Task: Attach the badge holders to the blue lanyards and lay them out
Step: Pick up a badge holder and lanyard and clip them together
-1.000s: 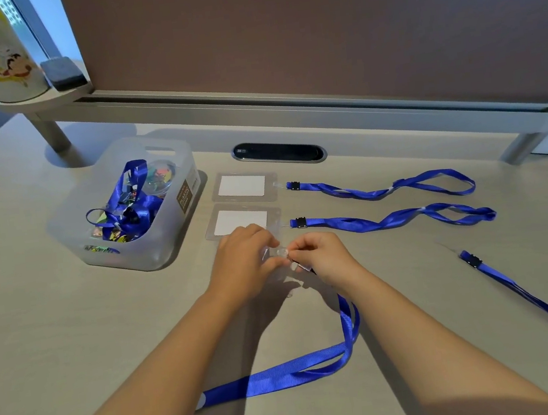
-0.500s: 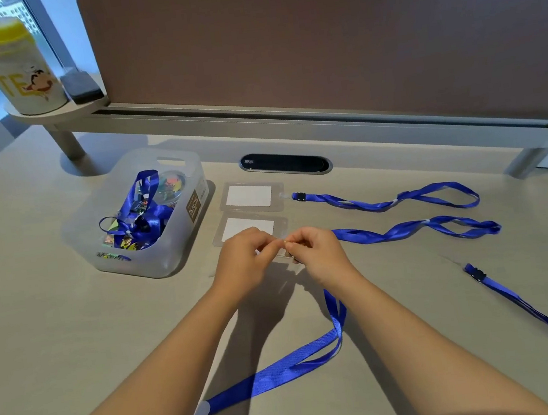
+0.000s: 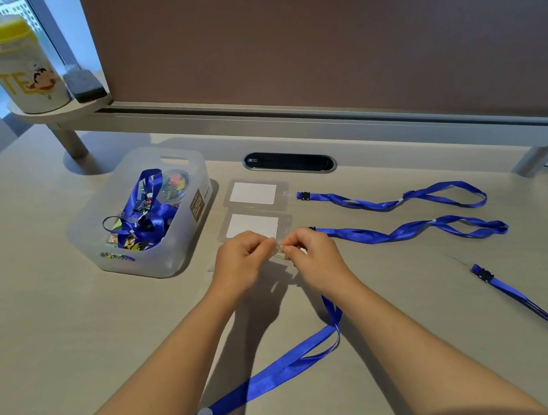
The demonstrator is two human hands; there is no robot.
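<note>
A pale wood-grain desk (image 3: pixel 57 337) carries everything, backed by a brown fabric divider panel (image 3: pixel 315 47). At the left stands a frosted translucent plastic bin (image 3: pixel 154 256) with a tangle of blue ribbon inside. To its right lie two finished sets: a clear plastic badge holder with a white card (image 3: pixel 253 193) clipped to a flat blue ribbon lanyard (image 3: pixel 402 196), and just below it a second clear holder (image 3: pixel 250 224) joined to another blue lanyard (image 3: pixel 406 230). A spare blue lanyard with a black clip (image 3: pixel 533 310) waits well apart at the right.

The piece in work is the long blue lanyard (image 3: pixel 285 368) trailing slack across the desk toward the viewer and up under the right hand (image 3: pixel 313 257). That hand pinches the lanyard's clip end, fingers curled tight; the left hand (image 3: pixel 241 263) pinches what seems to be the third holder's clear tab (mostly hidden under the fingers). The fingertips meet between the two hands.

Judging by looks, the ribbon is light and limp and will flop anywhere, so take it at the stiff clip. The holder is thin, slick and bendy; hold it by the slotted tab edge, not the face.
</note>
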